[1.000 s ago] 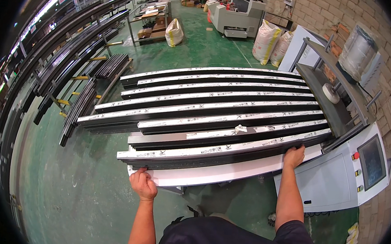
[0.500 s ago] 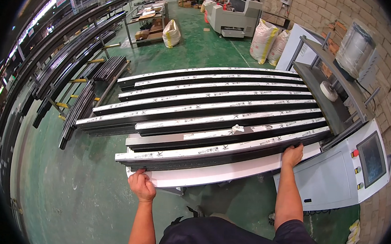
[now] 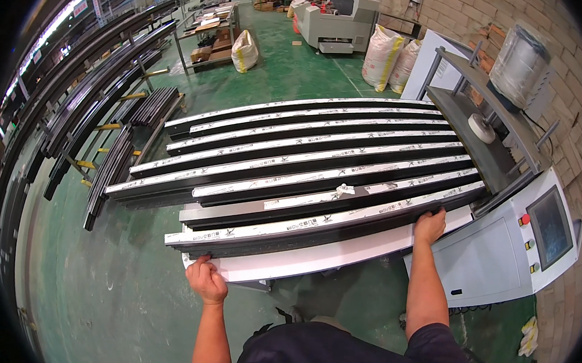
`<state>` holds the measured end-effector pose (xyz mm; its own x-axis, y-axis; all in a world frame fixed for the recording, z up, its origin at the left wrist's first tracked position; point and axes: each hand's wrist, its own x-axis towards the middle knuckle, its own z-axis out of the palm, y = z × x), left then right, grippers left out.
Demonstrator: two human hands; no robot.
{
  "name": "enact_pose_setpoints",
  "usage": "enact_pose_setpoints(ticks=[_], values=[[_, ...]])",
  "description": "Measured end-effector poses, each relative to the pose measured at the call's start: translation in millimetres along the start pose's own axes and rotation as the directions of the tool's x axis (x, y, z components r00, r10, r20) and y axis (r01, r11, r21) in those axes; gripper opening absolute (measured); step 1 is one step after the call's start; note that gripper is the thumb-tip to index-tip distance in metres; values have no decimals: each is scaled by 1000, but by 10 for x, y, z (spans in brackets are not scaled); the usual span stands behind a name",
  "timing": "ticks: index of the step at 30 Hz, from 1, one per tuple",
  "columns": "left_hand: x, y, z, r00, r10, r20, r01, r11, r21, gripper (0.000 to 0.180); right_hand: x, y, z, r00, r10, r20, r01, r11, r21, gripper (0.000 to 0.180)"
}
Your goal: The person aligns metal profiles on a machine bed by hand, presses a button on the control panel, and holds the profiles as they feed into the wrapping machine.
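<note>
Along the near edge of a white worktable [image 3: 285, 265] lies a stack of long black profiles [image 3: 341, 233], with printed white film on its top face. My left hand [image 3: 207, 280] is closed at the left end of this stack, its fingertips against the lower profiles. Near the other end, my right hand [image 3: 429, 227] grips the front side of the stack, its fingers partly hidden against the dark face. Behind it, several more film-covered profiles [image 3: 292, 158] lie in spaced rows. A crumpled white scrap [image 3: 344, 190] sits on the nearer rows.
At the right, a machine has a flat press plate [image 3: 467, 130] and a grey-white control cabinet [image 3: 502, 247] with a screen. Racks of dark profiles [image 3: 83, 116] stand left over the green floor. Woven sacks [image 3: 383, 56] and a grey machine [image 3: 335, 26] are farther back.
The whole scene has shifted slightly left in the view. Both hands keep their places on the near stack, and I see no clear movement of it against the other rows.
</note>
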<state>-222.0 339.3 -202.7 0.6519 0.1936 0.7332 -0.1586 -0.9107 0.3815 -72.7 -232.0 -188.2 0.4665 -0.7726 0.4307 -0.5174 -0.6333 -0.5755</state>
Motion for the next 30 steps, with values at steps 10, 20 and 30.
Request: enact_pose_setpoints(ticks=[10,20,30], values=[[2,-9,10,1000,14,-22,-14,1000,10,10,-5,0,21,1000,3,24,-3,1000,-8,47],[-15,-10,-7,1000,-9,15,9,1000,11,11,4,55,83,1000,-13,-16,13,1000,-18,46],[-21,-23,-4,1000,-5,19,5,1000,11,10,3,41,60,1000,-12,0,12,1000,-12,45]])
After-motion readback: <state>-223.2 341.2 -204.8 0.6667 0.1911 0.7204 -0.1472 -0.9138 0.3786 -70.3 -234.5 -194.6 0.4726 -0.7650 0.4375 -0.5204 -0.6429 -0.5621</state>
